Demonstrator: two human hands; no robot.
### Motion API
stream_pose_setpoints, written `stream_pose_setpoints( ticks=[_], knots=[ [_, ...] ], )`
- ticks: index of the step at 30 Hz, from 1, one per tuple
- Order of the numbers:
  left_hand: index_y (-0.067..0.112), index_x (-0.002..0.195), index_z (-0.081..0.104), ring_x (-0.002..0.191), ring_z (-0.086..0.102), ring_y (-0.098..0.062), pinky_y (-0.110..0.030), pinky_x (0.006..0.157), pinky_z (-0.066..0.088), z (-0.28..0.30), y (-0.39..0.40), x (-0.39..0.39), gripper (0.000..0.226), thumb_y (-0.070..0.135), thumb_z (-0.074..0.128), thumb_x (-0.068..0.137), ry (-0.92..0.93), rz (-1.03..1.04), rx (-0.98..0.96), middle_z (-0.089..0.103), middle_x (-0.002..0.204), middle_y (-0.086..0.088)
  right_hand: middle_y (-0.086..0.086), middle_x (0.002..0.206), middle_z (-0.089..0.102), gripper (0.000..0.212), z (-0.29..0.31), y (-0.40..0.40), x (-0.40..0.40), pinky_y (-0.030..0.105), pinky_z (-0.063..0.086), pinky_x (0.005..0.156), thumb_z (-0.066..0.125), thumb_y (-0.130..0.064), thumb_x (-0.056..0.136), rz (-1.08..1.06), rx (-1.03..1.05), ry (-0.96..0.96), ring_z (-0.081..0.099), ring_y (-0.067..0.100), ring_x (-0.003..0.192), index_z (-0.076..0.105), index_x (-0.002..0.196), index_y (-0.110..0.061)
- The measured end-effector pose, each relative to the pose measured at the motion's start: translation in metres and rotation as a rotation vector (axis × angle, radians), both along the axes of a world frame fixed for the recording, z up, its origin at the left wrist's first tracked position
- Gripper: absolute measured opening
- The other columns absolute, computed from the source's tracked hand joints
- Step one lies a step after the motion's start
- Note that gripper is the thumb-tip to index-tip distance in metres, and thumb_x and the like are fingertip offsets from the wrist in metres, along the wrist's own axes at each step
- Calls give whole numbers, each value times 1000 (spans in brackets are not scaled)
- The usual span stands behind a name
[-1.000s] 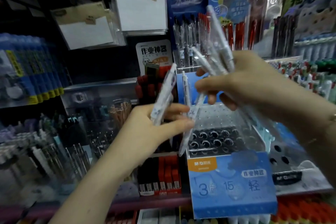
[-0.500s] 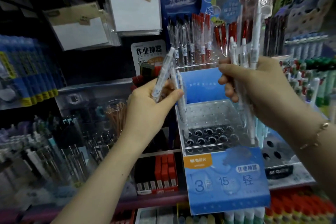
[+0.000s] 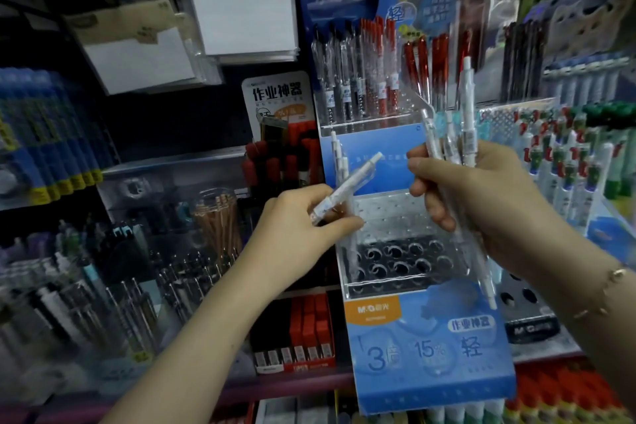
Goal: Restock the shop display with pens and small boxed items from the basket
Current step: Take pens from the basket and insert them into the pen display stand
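My left hand (image 3: 303,227) pinches one white pen (image 3: 344,188) tilted up to the right, in front of the clear pen rack (image 3: 395,251). Two more white pens (image 3: 339,162) stand at the rack's left edge behind that hand. My right hand (image 3: 481,203) grips a bundle of several white pens (image 3: 454,134), held upright above the rack's right side; their lower ends hang below my palm. The rack's front rows of round holes are open and dark. The basket is out of view.
A blue display card (image 3: 426,351) fronts the rack. Black and red pens (image 3: 361,79) stand in the tier behind. Red and black boxed refills (image 3: 296,337) sit at lower left, more pen racks (image 3: 578,162) to the right, notepads (image 3: 241,3) hang above.
My left hand has dropped lower and tilted its pen toward the right. My right hand has moved left and slightly down with the bundle, closer to the left hand.
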State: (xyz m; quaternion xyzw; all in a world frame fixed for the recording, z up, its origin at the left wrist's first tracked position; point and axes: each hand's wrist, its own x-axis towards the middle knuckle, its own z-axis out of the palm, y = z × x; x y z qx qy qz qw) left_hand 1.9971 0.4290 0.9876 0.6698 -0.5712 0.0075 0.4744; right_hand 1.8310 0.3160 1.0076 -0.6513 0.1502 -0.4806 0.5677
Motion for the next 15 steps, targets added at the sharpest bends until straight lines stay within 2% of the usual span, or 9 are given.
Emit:
stream_pose_setpoints(
  ticks=[2, 5, 7, 9, 12, 15],
  knots=[
    [28, 72, 62, 51, 46, -8, -18, 48, 37, -2, 3, 3, 19, 42, 75, 75, -13, 15, 40, 61, 64, -5, 6, 54, 60, 4, -3, 0, 2, 20, 32, 33, 60, -4, 88, 12, 12, 13, 42, 14, 32, 60, 92, -1],
    [29, 69, 61, 49, 46, -6, -16, 47, 37, -1, 6, 3, 20, 41, 76, 75, -34, 23, 59, 62, 63, 2, 8, 55, 59, 5, -5, 2, 6, 20, 33, 32, 60, -4, 88, 40, 30, 47, 42, 13, 32, 59, 92, -1],
    [28, 70, 63, 52, 51, -14, -22, 49, 41, 0, 8, 0, 20, 41, 77, 74, -47, 44, 51, 64, 65, 1, 9, 56, 59, 4, -6, 4, 9, 21, 34, 32, 60, -5, 89, 68, 46, 49, 43, 13, 33, 59, 90, -1],
    [22, 71, 66, 56, 56, -19, -29, 52, 45, 0, 13, -4, 22, 41, 77, 72, 2, 89, -56, 65, 65, -2, 9, 58, 59, 6, -5, 7, 11, 22, 37, 34, 59, -7, 90, 128, 110, 14, 46, 13, 36, 58, 90, -2],
    [19, 66, 66, 46, 47, -5, -16, 45, 39, 6, 28, -12, 28, 45, 71, 73, 147, 88, -307, 55, 51, 2, 11, 65, 64, 15, 1, 11, 11, 22, 43, 39, 58, -12, 91, 290, 221, -27, 53, 14, 44, 59, 94, 2],
    [22, 68, 69, 38, 45, 3, -4, 42, 33, 20, 39, -28, 18, 39, 69, 74, 326, -90, -315, 53, 48, 16, 13, 65, 65, 26, 4, 20, 10, 19, 42, 38, 61, -19, 86, 489, 169, 69, 52, 14, 40, 63, 95, 4]
  ],
)
